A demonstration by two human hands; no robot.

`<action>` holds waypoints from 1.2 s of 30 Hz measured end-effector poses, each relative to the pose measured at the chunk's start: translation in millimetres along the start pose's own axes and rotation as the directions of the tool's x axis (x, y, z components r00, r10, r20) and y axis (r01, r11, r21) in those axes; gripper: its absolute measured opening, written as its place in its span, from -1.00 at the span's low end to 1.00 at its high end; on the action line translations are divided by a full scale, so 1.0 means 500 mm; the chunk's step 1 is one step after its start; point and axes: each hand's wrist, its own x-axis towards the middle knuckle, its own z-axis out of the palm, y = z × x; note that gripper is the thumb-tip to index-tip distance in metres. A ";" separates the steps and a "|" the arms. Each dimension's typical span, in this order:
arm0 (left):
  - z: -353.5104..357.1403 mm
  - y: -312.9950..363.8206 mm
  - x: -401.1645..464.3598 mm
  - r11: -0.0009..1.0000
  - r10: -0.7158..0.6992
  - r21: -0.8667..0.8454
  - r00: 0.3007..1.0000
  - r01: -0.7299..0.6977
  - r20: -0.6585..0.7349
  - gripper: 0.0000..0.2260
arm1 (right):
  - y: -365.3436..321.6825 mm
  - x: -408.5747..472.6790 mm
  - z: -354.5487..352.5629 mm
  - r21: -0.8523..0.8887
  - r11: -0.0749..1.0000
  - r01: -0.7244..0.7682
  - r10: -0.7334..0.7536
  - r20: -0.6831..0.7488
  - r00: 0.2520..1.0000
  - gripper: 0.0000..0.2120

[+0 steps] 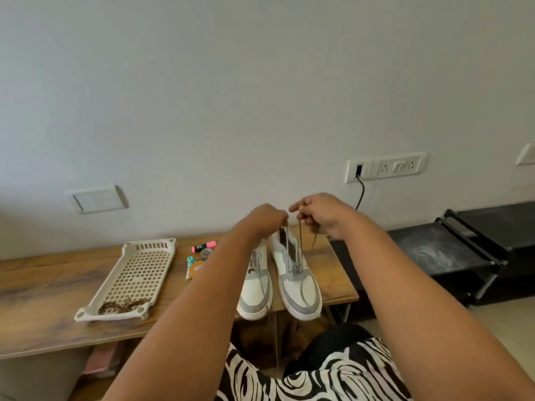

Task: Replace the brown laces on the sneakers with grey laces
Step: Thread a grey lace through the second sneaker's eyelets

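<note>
Two white-and-grey sneakers stand side by side on the wooden table, toes toward me: the left sneaker (256,287) and the right sneaker (298,282). A grey lace (299,241) runs up from the right sneaker's eyelets. My left hand (266,217) pinches one end of it above the shoe's heel. My right hand (321,215) grips the other end, whose tail hangs below the fist. The brown laces (123,306) lie bunched in the near end of a cream perforated tray (136,273).
Between tray and sneakers lie a pink highlighter (204,246), a small round tin (206,253), a teal-capped bottle (193,266) and a pen. A black shelf unit (463,250) stands to the right. A cable (359,192) hangs from a wall socket behind my hands.
</note>
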 end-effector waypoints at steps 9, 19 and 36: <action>-0.230 0.300 -0.186 0.944 0.328 0.048 0.908 -0.327 -0.261 -0.83 | -0.304 -0.190 -0.104 -0.021 0.949 0.316 -0.317 -0.059 0.947 -0.79; -0.335 0.422 -0.291 0.660 0.726 0.645 0.548 -0.386 -0.415 -0.86 | -0.438 -0.293 -0.167 -0.753 0.584 0.303 -0.675 -0.243 0.697 -0.96; -0.343 0.437 -0.290 0.199 0.291 -0.803 0.817 -0.561 -0.499 -0.52 | -0.408 -0.246 -0.170 -0.181 0.814 0.552 -0.566 -0.462 0.683 -0.64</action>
